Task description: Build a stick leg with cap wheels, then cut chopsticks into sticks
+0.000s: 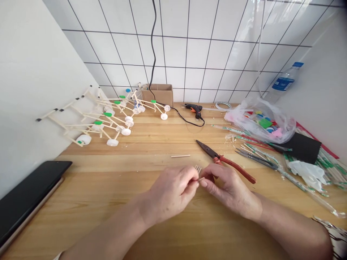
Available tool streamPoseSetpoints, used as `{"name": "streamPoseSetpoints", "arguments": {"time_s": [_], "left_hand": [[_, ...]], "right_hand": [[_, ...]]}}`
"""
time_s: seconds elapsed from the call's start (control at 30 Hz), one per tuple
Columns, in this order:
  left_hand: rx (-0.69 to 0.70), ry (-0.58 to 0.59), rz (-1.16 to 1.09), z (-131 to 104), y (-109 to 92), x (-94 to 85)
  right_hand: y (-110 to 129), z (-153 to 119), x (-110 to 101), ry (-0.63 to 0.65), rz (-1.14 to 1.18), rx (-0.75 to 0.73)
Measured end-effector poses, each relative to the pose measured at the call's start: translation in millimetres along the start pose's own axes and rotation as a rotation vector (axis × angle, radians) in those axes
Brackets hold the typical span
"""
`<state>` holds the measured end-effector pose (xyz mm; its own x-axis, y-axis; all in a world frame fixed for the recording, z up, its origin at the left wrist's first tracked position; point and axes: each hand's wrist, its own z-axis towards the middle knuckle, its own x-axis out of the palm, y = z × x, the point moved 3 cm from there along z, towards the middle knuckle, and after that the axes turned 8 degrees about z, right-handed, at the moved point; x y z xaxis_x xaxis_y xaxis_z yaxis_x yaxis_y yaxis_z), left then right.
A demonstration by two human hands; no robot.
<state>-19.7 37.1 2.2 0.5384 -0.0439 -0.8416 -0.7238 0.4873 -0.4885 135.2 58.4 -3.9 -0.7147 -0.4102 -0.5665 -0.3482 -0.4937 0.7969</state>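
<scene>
Near the front middle of the table, my left hand point(173, 189) is closed in a pinch on a short wooden stick point(201, 179). My right hand point(233, 191) pinches the same stick at its other end, thumb against fingertip. Most of the stick is hidden by the fingers. Just behind the fingertips lie several short stick pieces point(198, 168), partly covered by my hands. Another thin stick point(180, 156) rests alone a little farther back. Long-nose pliers point(235, 167) with red handles lie right behind my right hand.
Small stick-built cars point(108, 124) with white wheels stand back left, beside a cardboard box point(159, 94). A glue gun point(194, 109) sits by the wall. Right are scissors point(257, 159), a plastic bag of caps point(262, 121), wrapped sticks and a bottle point(284, 82). A phone point(35, 195) is left.
</scene>
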Motion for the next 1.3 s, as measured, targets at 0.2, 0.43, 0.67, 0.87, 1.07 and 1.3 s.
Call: {"name": "streamPoseSetpoints", "arguments": {"time_s": [0.2, 0.43, 0.67, 0.87, 1.07, 1.3], "left_hand": [[0.085, 0.076, -0.02, -4, -4, 2.9], [0.053, 0.05, -0.072, 0, -2, 7.1], [0.079, 0.006, -0.021, 0, 2, 10.1], [0.071, -0.033, 0.012, 0, 7, 12.1], [0.057, -0.044, -0.046, 0, 10, 15.5], [0.059, -0.032, -0.046, 1, 9, 13.5]], "right_hand": [[5, -2, 3, 0.089, 0.083, -0.043], [1, -1, -1, 0.013, 0.063, 0.006], [3, -1, -3, 0.008, 0.009, -0.032], [4, -2, -2, 0.041, -0.113, -0.08], [3, -2, -3, 0.08, -0.158, -0.062], [5, -1, -2, 0.111, -0.16, -0.108]]}}
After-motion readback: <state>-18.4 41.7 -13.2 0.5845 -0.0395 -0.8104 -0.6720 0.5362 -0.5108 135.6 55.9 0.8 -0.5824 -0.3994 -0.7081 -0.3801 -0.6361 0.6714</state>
